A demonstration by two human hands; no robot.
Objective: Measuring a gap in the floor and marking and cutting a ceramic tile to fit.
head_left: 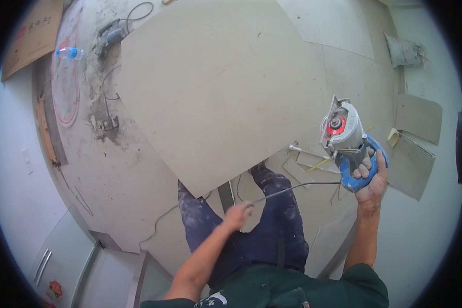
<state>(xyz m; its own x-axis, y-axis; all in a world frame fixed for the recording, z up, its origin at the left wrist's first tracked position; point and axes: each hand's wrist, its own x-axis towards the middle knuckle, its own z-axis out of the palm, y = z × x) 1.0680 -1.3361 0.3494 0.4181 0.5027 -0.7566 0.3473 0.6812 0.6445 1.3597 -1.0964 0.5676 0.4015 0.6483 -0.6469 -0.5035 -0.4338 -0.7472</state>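
My right hand (pixel 372 177) is wrapped around the blue handle of a handheld circular saw (pixel 351 123), raised at the right. Its blade side faces up and a red flange shows at the hub. From the handle a dark power cord (pixel 297 187) runs leftward to my left hand (pixel 237 215), which is closed on it in front of my lap. A large pale flat panel (pixel 215 92) lies ahead of me, its near corner between my knees. The saw is apart from the panel, off its right edge.
At the far left are another corded power tool (pixel 110 37), a plastic bottle (pixel 71 53) and a cardboard box (pixel 33 38). Cut slab pieces (pixel 418 118) lean at the right, below a filled bag (pixel 403 50). A glass panel with a handle (pixel 56 262) stands lower left.
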